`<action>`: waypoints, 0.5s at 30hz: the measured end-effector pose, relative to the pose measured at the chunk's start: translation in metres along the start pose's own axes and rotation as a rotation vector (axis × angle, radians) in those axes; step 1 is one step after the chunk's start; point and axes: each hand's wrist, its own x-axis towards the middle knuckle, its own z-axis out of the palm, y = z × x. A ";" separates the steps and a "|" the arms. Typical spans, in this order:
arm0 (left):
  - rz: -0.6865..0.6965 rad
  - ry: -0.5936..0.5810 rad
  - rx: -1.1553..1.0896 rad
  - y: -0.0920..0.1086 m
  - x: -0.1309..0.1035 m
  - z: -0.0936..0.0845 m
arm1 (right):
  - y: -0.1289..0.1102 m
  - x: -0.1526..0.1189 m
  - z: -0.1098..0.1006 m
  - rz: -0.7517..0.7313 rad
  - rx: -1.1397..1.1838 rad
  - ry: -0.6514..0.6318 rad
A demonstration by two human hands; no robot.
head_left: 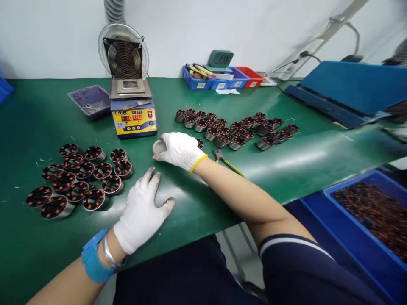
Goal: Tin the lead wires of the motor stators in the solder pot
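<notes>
White gloves cover both hands. My right hand (179,149) has its fingers wrapped round a small round grey container (158,147) on the green table, just in front of the yellow and blue soldering unit (135,120). Nearer the table's front edge, my left hand (143,209) rests with fingers spread and holds nothing. To its left stands a group of round metal stators (95,199) with copper windings. Another group of stators (223,140) stands beyond my right hand. Green-handled cutters (233,167) lie beside my right forearm.
A purple tray (92,99) sits left of the soldering unit. Along the wall are small blue bins (199,83), a red bin (251,76) and a green clock (220,58). A blue panel (352,89) stands at right; below it, a blue crate (330,212) holds many small dark pieces.
</notes>
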 end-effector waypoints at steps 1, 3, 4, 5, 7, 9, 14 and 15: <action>-0.002 -0.005 -0.004 0.000 0.000 0.000 | -0.001 -0.003 0.004 0.018 0.011 0.002; -0.002 -0.011 -0.010 0.000 0.000 -0.001 | -0.003 -0.007 0.012 0.051 0.037 -0.013; -0.001 -0.015 -0.011 0.000 0.000 -0.001 | -0.004 -0.008 0.016 0.060 0.050 -0.021; -0.001 -0.018 -0.011 0.000 0.000 -0.001 | -0.005 -0.008 0.020 0.063 0.063 -0.022; -0.002 -0.032 -0.004 0.000 0.000 -0.001 | -0.007 -0.005 0.027 0.064 0.092 0.008; -0.004 -0.050 0.007 0.000 0.001 -0.001 | -0.009 0.004 0.033 0.079 0.125 0.053; -0.006 -0.077 0.019 0.002 0.001 -0.004 | -0.015 0.033 0.036 0.176 0.205 0.098; -0.006 -0.084 0.020 0.002 0.001 -0.004 | -0.016 0.036 0.035 0.183 0.224 0.103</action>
